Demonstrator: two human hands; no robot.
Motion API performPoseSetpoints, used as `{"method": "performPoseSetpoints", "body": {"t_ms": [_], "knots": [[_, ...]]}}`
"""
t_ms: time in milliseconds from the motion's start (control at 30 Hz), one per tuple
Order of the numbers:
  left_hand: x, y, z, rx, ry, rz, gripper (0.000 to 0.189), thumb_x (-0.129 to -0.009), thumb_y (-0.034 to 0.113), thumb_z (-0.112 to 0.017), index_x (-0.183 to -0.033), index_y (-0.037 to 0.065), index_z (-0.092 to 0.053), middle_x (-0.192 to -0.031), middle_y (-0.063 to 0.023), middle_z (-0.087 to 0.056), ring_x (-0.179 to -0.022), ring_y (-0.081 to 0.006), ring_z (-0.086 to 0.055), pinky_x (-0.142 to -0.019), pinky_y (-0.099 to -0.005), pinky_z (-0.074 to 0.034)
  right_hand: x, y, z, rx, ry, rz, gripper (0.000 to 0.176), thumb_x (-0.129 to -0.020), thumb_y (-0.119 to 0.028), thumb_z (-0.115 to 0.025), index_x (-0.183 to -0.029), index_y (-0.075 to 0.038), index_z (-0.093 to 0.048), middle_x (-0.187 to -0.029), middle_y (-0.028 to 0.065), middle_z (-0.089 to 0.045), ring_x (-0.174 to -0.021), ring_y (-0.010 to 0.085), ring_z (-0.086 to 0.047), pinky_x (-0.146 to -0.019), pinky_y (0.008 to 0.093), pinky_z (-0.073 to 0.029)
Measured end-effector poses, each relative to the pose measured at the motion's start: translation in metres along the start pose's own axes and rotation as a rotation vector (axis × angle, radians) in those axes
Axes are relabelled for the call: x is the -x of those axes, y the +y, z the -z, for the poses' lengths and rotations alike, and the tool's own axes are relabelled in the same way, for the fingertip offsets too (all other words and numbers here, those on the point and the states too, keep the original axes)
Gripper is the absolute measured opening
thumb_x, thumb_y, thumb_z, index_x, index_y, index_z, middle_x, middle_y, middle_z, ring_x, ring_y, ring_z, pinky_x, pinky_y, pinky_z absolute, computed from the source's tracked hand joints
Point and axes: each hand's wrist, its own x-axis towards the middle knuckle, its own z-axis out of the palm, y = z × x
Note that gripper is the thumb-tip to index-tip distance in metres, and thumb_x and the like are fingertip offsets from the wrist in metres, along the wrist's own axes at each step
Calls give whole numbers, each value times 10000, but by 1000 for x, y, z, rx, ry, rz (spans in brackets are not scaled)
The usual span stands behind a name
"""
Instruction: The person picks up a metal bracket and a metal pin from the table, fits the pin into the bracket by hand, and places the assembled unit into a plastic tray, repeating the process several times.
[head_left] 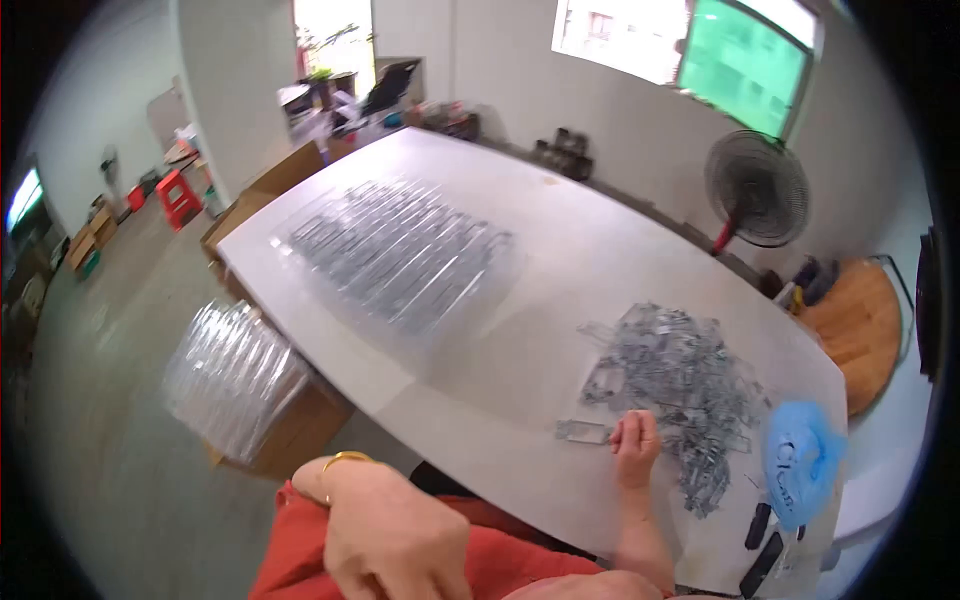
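Note:
My right hand (635, 440) is closed, thumb and fingers pinching the end of a small, flat, see-through grey rectangular frame piece (585, 431) just above the white tabletop. Beside it spreads a loose heap of similar grey pieces (680, 365). My left hand (395, 530), with a gold bracelet (347, 457) at the wrist, is bent down in front of my red clothing (290, 535). Its fingers curl under and run out of view, so whatever they may hold is hidden. Farther along the table lies a clear plastic tray (400, 255) with rows of grey pieces.
A cardboard box (290, 425) with stacked clear trays (235, 365) stands left of the table (540, 260). At the right are a blue bag (800, 460) with writing, black-handled tools (762, 565) and a round wooden seat (855, 325). A fan (757, 188) stands behind.

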Motion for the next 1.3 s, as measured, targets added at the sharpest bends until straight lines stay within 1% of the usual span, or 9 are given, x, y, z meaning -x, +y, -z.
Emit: {"method": "performPoseSetpoints", "body": {"t_ms": [67, 200, 333, 533, 633, 767, 900, 1000, 1300], "knots": [[26, 7, -13, -176, -115, 353, 132, -880, 62, -705, -836, 26, -585, -746, -84, -575, -620, -299, -545, -537, -389, -438, -1, -1, 1, 60, -1, 32, 217, -1069, -187, -507, -874, -95, -534, -658, -10, -504, -519, 44, -444, -450, 201, -358], [85, 30, -9, -231, 292, 550, 216, -933, 192, -722, -820, 30, -636, -739, -100, -597, -598, -272, -564, -531, -365, -431, 0, 3, 1, -8, -36, 4, 215, -1080, -192, -490, -889, -101, -528, -673, -20, -483, -543, 41, -431, -460, 195, -345], [184, 65, -18, -357, 1069, 775, 208, -927, 162, -713, -777, 43, -632, -692, -26, -618, -604, -130, -556, -526, -284, -422, -2, 12, 7, 27, -15, -2, 208, -1084, -180, -477, -907, -84, -528, -696, -4, -493, -543, 38, -419, -458, 193, -339], [390, 124, -42, -896, 2364, 534, 156, -942, 180, -663, -857, 50, -676, -698, -7, -620, -553, -79, -537, -503, -241, -493, -3, 7, 2, 48, 10, -22, 263, -1096, -246, -458, -877, -105, -495, -711, -21, -444, -569, 45, -411, -467, 196, -339], [505, 170, -86, -1180, 2569, 975, 159, -882, 198, -660, -893, 41, -687, -783, -85, -681, -657, -168, -647, -579, -290, -551, -3, 9, 5, 55, 34, -54, 246, -1090, -231, -458, -889, -101, -512, -743, -18, -473, -594, 44, -444, -460, 198, -361], [555, 203, -129, -1702, 2287, 1966, 232, -845, 209, -621, -954, 24, -709, -959, -193, -736, -923, -373, -716, -807, -423, -583, -2, 8, 3, 83, 85, -85, 248, -1088, -255, -465, -890, -113, -512, -738, -28, -465, -605, 42, -433, -462, 201, -334], [581, 207, -136, -1601, 2290, 2080, 284, -855, 223, -606, -1025, 20, -708, -1076, -217, -720, -1023, -425, -674, -938, -470, -535, -2, 2, 0, 92, 174, -163, 258, -1081, -290, -483, -874, -137, -506, -727, -40, -450, -593, 40, -400, -462, 201, -296], [598, 206, -131, -1842, 1942, 2215, 312, -879, 237, -605, -1090, 26, -694, -1154, -217, -702, -1049, -414, -673, -939, -484, -533, -5, 2, 0, 88, 176, -191, 279, -1075, -321, -495, -854, -151, -495, -716, -47, -439, -578, 41, -382, -466, 198, -290], [582, 202, -101, -1150, 1860, 2705, 288, -905, 181, -605, -1163, 98, -702, -1261, -151, -688, -1208, -357, -640, -963, -451, -542, -6, -3, -4, 140, 190, -232, 310, -1066, -358, -504, -828, -160, -492, -696, -52, -444, -563, 41, -394, -469, 198, -287]]}}
